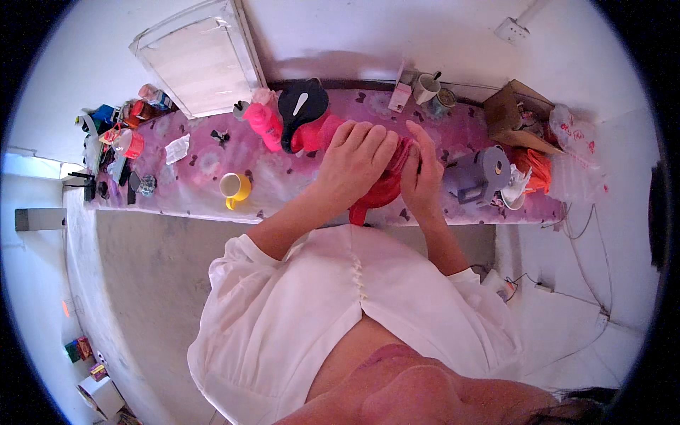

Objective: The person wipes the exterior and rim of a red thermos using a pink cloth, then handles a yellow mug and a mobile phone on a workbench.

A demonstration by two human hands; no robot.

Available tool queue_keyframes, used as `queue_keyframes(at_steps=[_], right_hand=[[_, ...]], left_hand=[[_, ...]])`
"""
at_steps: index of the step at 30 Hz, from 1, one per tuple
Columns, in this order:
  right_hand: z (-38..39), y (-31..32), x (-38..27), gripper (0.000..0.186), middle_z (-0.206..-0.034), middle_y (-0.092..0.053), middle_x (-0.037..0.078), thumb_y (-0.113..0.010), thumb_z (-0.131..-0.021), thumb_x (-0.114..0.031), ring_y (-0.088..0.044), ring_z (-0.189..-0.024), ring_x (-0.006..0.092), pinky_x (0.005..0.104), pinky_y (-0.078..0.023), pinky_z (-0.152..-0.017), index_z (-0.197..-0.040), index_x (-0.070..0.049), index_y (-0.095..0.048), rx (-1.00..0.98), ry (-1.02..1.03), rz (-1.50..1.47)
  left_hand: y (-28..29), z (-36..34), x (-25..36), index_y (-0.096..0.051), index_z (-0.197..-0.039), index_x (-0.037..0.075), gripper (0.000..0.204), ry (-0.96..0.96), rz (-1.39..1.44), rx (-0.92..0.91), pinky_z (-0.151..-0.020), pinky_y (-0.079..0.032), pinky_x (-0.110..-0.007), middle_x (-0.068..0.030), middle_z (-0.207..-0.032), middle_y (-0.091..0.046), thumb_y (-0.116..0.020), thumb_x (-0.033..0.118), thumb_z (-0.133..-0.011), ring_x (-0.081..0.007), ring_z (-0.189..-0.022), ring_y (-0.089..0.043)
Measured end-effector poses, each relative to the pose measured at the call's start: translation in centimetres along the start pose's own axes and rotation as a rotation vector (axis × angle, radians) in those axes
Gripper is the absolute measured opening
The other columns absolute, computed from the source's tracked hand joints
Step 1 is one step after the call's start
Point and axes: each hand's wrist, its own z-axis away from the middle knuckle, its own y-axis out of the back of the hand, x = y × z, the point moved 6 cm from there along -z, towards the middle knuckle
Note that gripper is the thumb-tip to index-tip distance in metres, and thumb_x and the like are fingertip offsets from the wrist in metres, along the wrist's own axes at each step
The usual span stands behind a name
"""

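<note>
My left hand (pixel 358 159) has its fingers curled over a red container (pixel 382 188), with a darker pink-red upper part, near the table's front edge. My right hand (pixel 421 180) holds its right side, fingers bent around it. Much of the container is hidden under my hands; a red projection, perhaps a handle or spout, points toward me. Just beyond my left hand are a black lid (pixel 301 106) with a white mark and a pink bottle (pixel 265 127). A yellow mug (pixel 235 188) stands to the left, and a grey appliance (pixel 474 177) to the right.
The table's patterned pink cover (pixel 177 198) carries a white paper scrap (pixel 177 149), assorted items (pixel 129 143) at far left, cups (pixel 426 88) at the back, a cardboard box (pixel 520 117) and orange bag (pixel 531 170) at right. A white framed panel (pixel 195 64) leans against the wall.
</note>
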Motion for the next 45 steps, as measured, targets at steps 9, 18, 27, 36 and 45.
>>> queue_keyframes(at_steps=[9, 18, 27, 36, 45], right_hand=[[0.0, 0.5, 0.6, 0.035, -0.109, -0.069, 0.020, -0.048, -0.103, -0.007, -0.066, -0.075, 0.0289, 0.0393, -0.052, -0.070, -0.137, -0.002, -0.054, 0.042, -0.040, -0.040], [-0.2, -0.1, 0.3, 0.032, -0.112, -0.070, 0.018, -0.047, -0.102, -0.004, -0.064, -0.072, 0.0218, 0.0328, -0.052, -0.067, -0.132, -0.003, -0.059, 0.058, -0.050, -0.112], [0.1, 0.3, 0.2, 0.034, -0.117, -0.069, 0.020, -0.048, -0.100, -0.005, -0.070, -0.085, 0.0312, 0.0389, -0.055, -0.076, -0.133, -0.005, -0.059, 0.022, -0.012, -0.047], [0.5, 0.5, 1.9, 0.036, -0.126, -0.066, 0.021, -0.048, -0.101, -0.008, -0.069, -0.106, 0.0382, 0.0439, -0.055, -0.088, -0.136, -0.004, -0.055, 0.061, -0.118, -0.062], [0.4, 0.4, 0.0, 0.034, -0.121, -0.067, 0.022, -0.047, -0.102, -0.007, -0.070, -0.092, 0.0312, 0.0404, -0.054, -0.081, -0.135, -0.002, -0.056, 0.037, -0.009, -0.038]], left_hand=[[-3.4, 5.3, -6.3, -0.052, -0.126, 0.002, 0.039, 0.457, 0.586, 0.026, -0.102, -0.043, -0.040, -0.0143, -0.119, -0.059, -0.058, -0.001, -0.088, -0.0302, -0.115, -0.057], [-7.5, 10.4, -5.4, -0.049, -0.128, 0.001, 0.027, 0.737, 1.012, 0.327, -0.103, -0.041, -0.033, -0.0114, -0.117, -0.058, -0.049, -0.001, -0.101, -0.0214, -0.115, -0.055], [0.3, 1.8, -2.1, -0.056, -0.122, 0.004, 0.038, 0.213, 0.165, 0.078, -0.097, -0.045, -0.046, -0.0127, -0.113, -0.060, -0.060, 0.006, -0.084, -0.0305, -0.108, -0.058], [-1.1, -1.9, 2.6, -0.060, -0.113, 0.005, 0.034, 0.016, -0.154, -0.157, -0.095, -0.045, -0.042, -0.0084, -0.105, -0.061, -0.061, 0.020, -0.083, -0.0262, -0.104, -0.060], [-0.5, 1.0, -1.3, -0.059, -0.115, 0.007, 0.034, 0.041, 0.021, 0.057, -0.095, -0.047, -0.043, -0.0087, -0.106, -0.062, -0.061, 0.015, -0.082, -0.0276, -0.104, -0.060]])
